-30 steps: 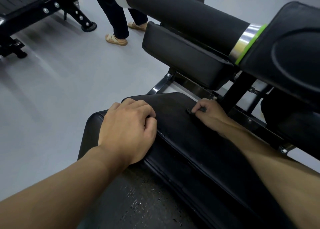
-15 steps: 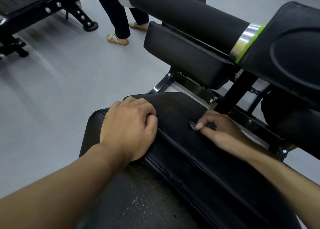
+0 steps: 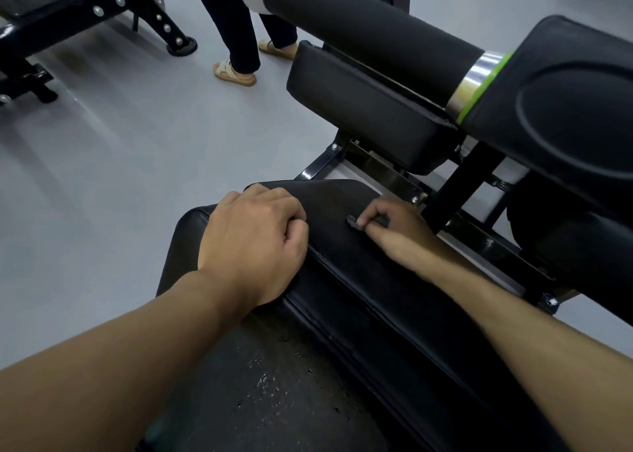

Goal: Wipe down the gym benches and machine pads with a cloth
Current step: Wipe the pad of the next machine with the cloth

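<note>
A small dark cloth (image 3: 353, 222) was pinched in the right hand (image 3: 394, 234), low against the bench pad (image 3: 359, 280); the left hand (image 3: 253, 242) was planted there, clenched.

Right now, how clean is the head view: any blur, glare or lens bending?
Head view: wide-angle bending toward the edges; right hand and forearm slightly motion-smeared, so the small dark cloth it pinches reads poorly; glare on the roller's metal collar; soft sheen on the floor; black pad dim.
</note>
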